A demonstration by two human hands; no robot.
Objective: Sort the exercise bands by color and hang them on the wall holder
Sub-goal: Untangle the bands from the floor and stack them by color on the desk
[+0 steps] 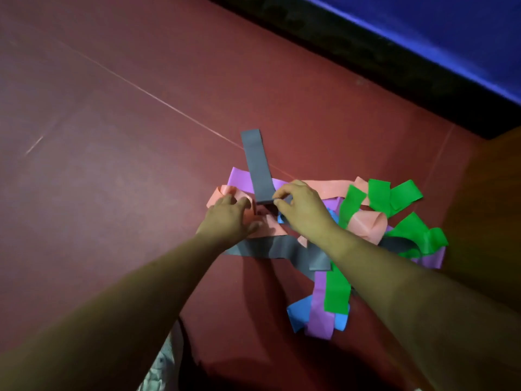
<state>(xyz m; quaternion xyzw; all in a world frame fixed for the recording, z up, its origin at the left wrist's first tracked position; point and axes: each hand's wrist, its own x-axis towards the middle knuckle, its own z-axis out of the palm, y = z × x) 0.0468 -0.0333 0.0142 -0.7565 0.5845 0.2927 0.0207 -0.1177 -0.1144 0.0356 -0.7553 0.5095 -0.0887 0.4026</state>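
A dark red floor (127, 80) fills most of the view, smooth and matte, crossed by 1 thin pale seam (158, 98) that runs diagonally from upper left toward the middle. Along the upper right a black skirting strip (366, 60) meets a blue wall (451, 32), and at the right edge the red gives way to a brown, wood-toned patch (496, 170). The exercise bands lie loose in 1 tangled heap on the floor, right of centre, none of them on any holder. A flat gray band (258, 165) sticks out of the heap toward the wall, crossing a purple band (239, 180); the right hand (303, 211) pinches its near end between thumb and fingertips. The left hand (227, 218) lies on a looped pink band (225, 191) at the heap's left side, fingers spread over it, though whether it actually grasps the loop cannot be told. Green bands (379, 194) crowd the right side, a second gray band (267, 248) lies under both forearms, and a blue band (301, 313) pokes out nearest the person, beneath purple and green strips. Pale fabric (160, 368) shows at the bottom edge.
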